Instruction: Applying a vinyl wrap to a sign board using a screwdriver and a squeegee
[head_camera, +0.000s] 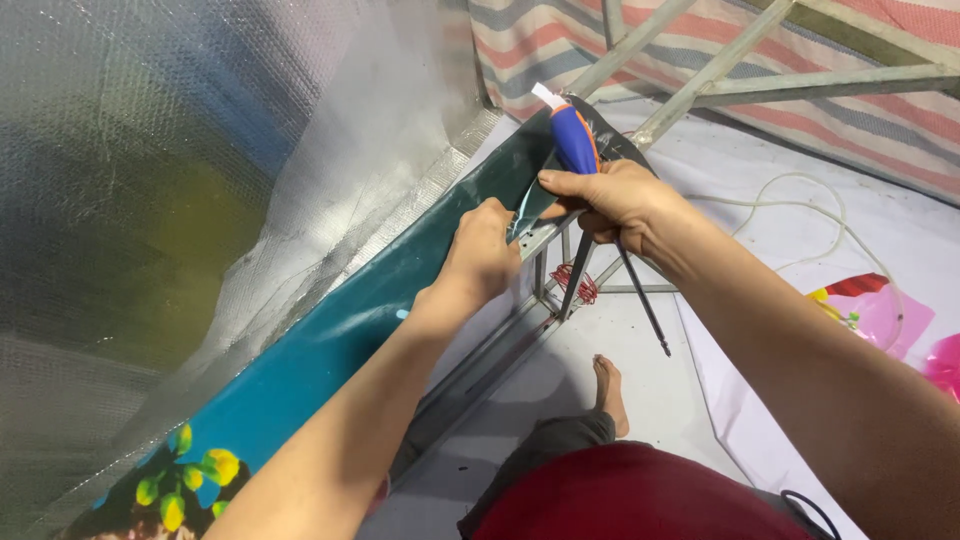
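Red cloth over your lap fills the bottom of the view, with your bare foot on the pale floor just beyond it. Your right hand is closed tight around a screwdriver with a blue and orange handle; the handle sticks up out of your fist and the dark shaft runs down and to the right below it, tip hanging free above the floor. Your left hand is curled shut, pinching the teal printed sheet at its upper edge, just beside your right hand, where the sheet meets a grey metal frame. A tangle of red wire sits on the frame right under your hands.

Left of the sheet, crinkled silver foil rises like a wall and closes off that side. Behind your hands, slanted metal bars cross in front of a red, blue and white striped tarp. A whitish cord loops over the white sheet on the right, near pink plastic packaging. Open floor lies between your foot and the frame.
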